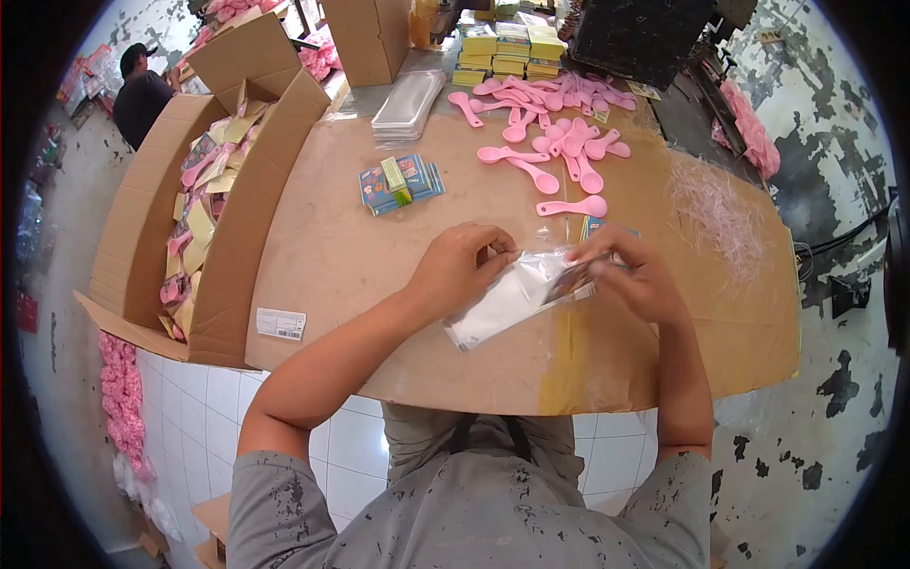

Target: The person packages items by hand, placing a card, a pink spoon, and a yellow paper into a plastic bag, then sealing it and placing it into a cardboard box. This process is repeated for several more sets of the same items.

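Observation:
Near the middle of the cardboard-covered table, my left hand (466,267) pinches the upper edge of a clear plastic bag (502,308). My right hand (633,275) holds a dark printed card (572,281) at the bag's right end; how far the card is inside is hard to tell. Just beyond my right hand lies a blue card (593,226), partly hidden. Pink spoons (572,206) are scattered past the hands. A banded bundle of blue cards (400,184) lies to the left, and a stack of clear bags (409,106) sits behind it.
An open cardboard box (248,228) of packed pink spoons and cards stands at the left. Yellow-edged card stacks (512,43) are at the back. Shredded plastic (716,213) lies on the right, and a label (281,323) at the front left. A person (140,100) is at the far left.

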Motion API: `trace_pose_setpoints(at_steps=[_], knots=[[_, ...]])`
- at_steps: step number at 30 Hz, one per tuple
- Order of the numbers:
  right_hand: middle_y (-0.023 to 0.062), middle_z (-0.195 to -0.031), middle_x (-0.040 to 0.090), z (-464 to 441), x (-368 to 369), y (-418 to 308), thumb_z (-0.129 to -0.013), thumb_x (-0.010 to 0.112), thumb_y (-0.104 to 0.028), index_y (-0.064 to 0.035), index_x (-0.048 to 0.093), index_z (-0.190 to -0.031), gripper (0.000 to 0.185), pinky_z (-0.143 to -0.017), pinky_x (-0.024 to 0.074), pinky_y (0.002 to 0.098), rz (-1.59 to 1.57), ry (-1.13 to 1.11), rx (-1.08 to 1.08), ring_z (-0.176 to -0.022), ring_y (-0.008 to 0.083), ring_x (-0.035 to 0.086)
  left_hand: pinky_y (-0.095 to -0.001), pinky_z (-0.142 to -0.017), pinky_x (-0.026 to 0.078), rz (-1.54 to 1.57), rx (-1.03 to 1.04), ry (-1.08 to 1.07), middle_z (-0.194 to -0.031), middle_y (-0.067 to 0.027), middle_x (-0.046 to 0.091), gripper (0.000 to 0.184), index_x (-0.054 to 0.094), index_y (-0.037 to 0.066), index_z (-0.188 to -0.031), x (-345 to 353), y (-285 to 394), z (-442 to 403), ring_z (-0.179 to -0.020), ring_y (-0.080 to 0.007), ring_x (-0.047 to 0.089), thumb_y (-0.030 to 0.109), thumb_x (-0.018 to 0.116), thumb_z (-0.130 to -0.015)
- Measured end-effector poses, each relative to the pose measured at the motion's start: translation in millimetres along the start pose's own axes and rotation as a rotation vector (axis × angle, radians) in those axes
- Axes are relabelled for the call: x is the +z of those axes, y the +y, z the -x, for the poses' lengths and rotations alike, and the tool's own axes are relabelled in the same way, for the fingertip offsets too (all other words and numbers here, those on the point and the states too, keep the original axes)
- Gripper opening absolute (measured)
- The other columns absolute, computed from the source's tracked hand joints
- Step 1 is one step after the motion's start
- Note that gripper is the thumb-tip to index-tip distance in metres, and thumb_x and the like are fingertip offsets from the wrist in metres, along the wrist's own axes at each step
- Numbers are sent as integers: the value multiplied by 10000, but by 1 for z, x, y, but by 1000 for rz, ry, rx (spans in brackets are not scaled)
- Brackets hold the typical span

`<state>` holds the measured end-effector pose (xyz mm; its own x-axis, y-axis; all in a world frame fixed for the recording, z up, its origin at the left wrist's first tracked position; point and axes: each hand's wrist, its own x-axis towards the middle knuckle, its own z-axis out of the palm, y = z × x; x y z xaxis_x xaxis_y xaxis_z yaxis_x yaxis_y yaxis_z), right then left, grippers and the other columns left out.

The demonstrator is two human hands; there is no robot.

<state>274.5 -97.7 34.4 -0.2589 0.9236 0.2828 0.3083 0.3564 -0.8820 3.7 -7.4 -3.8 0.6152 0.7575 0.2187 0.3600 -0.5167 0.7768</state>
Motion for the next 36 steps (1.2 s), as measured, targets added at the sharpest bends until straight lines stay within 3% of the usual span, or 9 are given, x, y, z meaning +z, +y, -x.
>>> trace_pose_setpoints(at_steps=[3, 6, 7, 10, 15, 21, 30, 33, 36], knots=[[139, -990, 719, -2, 15, 15, -931, 681, -90, 3, 660, -1075, 173, -840, 543, 358, 297, -148, 25, -912, 266, 704, -289, -647, 493, 164, -86, -26, -888, -46, 713, 149, 690, 9, -1037, -1, -5, -1, -692, -126, 589, 125, 727, -950], [177, -989, 705, 0, 17, 19, -904, 699, -99, 5, 658, -1067, 198, -809, 547, 383, 295, -106, 31, -881, 333, 699, -280, -681, 523, 295, -116, 43, -953, -49, 737, 113, 647, 13, -1040, 1, -16, -2, -717, -125, 629, 98, 681, -974], [164, -985, 707, 0, 17, 19, -907, 698, -97, 4, 661, -1071, 196, -801, 547, 375, 302, -109, 29, -880, 307, 700, -280, -698, 539, 321, -115, 82, -978, -56, 746, 101, 632, 16, -1047, 1, -17, -4, -732, -127, 652, 85, 665, -982], [120, -974, 712, 1, 16, 22, -918, 696, -91, 1, 672, -1081, 188, -783, 542, 345, 236, -81, 56, -879, 221, 697, -306, -791, 587, 939, -158, 76, -1036, -130, 755, 160, 585, 18, -1142, -7, -15, -12, -834, -169, 728, 38, 629, -990], [45, -1016, 702, -2, 14, 17, -960, 673, -53, -9, 672, -1151, 196, -812, 532, 279, 146, 148, 211, -932, 96, 655, -338, -851, 601, 936, -182, -69, -1051, -167, 759, 328, 508, 16, -1295, -22, -3, -8, -926, -215, 755, 43, 648, -1001], [65, -1168, 698, -9, 23, 14, -987, 647, -10, -25, 625, -1263, 277, -887, 539, 277, -196, 440, -11, -1033, 117, 659, -315, -832, 600, 897, -164, -81, -1049, -168, 761, 438, 473, 10, -1359, -11, 4, -2, -959, -216, 756, 53, 699, -987], [64, -1000, 729, -9, 25, -2, -924, 751, -32, -39, 620, -1301, 400, -794, 551, 277, 313, 175, -90, -895, 101, 688, -269, -833, 576, 727, -120, -153, -1039, -160, 764, 482, 463, 2, -1421, -4, 12, 4, -963, -161, 740, 30, 684, -993], [52, -977, 727, -5, 37, -4, -907, 774, -37, -40, 632, -1279, 398, -781, 548, 267, -20, 271, 123, -896, 103, 692, -261, -829, 563, 529, -89, -226, -1028, -140, 764, 497, 467, 7, -1440, -5, 20, 7, -933, -124, 725, 19, 681, -991], [61, -1021, 728, -9, 42, 7, -897, 782, -20, -38, 627, -1285, 419, -763, 539, 252, -214, 384, -18, -894, 104, 685, -264, -831, 558, 579, -117, -248, -1022, -126, 764, 511, 462, 12, -1454, -5, 21, 8, -909, -107, 715, 19, 681, -992]])
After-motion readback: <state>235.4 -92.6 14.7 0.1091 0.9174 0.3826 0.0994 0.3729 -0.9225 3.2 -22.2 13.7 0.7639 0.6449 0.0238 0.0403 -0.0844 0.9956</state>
